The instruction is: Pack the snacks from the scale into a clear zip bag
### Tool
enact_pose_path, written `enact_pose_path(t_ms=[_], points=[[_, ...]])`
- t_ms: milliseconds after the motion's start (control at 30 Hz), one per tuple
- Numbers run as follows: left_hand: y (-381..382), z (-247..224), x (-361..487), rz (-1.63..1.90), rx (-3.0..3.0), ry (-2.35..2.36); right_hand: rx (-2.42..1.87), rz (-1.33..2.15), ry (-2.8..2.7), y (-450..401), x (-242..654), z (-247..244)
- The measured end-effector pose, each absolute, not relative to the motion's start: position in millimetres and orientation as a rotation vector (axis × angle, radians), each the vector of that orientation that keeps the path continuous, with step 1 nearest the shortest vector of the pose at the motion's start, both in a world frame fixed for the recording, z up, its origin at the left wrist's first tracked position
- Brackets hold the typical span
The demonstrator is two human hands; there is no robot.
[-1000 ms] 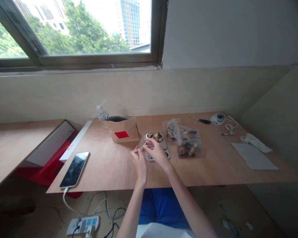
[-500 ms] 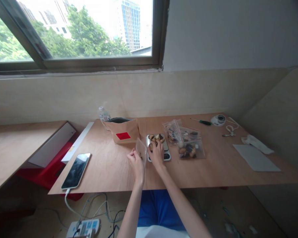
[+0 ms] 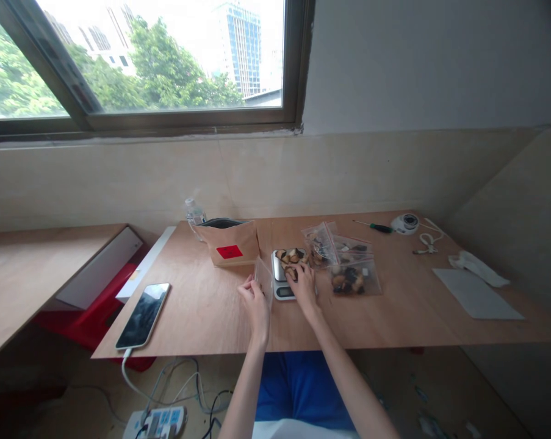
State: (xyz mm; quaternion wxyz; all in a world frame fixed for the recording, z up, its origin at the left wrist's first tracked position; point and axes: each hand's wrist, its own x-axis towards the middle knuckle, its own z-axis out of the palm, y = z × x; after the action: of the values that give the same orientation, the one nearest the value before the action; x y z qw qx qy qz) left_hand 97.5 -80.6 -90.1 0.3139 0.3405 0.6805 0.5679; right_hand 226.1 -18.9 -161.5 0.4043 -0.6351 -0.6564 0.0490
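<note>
My left hand (image 3: 255, 300) is closed on the edge of a clear plastic bag (image 3: 264, 279), which it holds upright just left of a small kitchen scale (image 3: 279, 274). Dried mushrooms (image 3: 290, 255) are heaped on the scale's metal plate. Over the right side of the scale, my right hand (image 3: 306, 288) has its bent fingers closed around a mushroom piece at the near side of the heap. A brown paper pouch (image 3: 232, 249) with a red label stands with its top gaping behind the left hand. To the right lie filled zip bags (image 3: 355, 278) of mushrooms.
A phone (image 3: 143, 317) on a charging cable lies at the table's left. Behind the pouch stands a water bottle (image 3: 193, 212). Farther right are a screwdriver (image 3: 379, 228), a white dome camera (image 3: 406, 224) with its cable, and a white sheet (image 3: 476, 294) with a crumpled tissue (image 3: 479, 269).
My right hand has shifted right and slightly nearer across the scale, so more of the mushrooms and the scale's display show. The left hand keeps hold of the plastic bag in nearly the same place.
</note>
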Motion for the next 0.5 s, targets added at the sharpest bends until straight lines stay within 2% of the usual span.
enact_pose_path(t_ms=[333,500], points=[[-77.8,-91.4,100.8,1.523,0.816,1.738,-1.480,0.344,-1.485,-17.3,231.4,-152.3],[-76.3,-96.4,101.7,1.510,0.804,1.761,-1.432,0.578,-1.315,-21.7,227.7,-131.1]])
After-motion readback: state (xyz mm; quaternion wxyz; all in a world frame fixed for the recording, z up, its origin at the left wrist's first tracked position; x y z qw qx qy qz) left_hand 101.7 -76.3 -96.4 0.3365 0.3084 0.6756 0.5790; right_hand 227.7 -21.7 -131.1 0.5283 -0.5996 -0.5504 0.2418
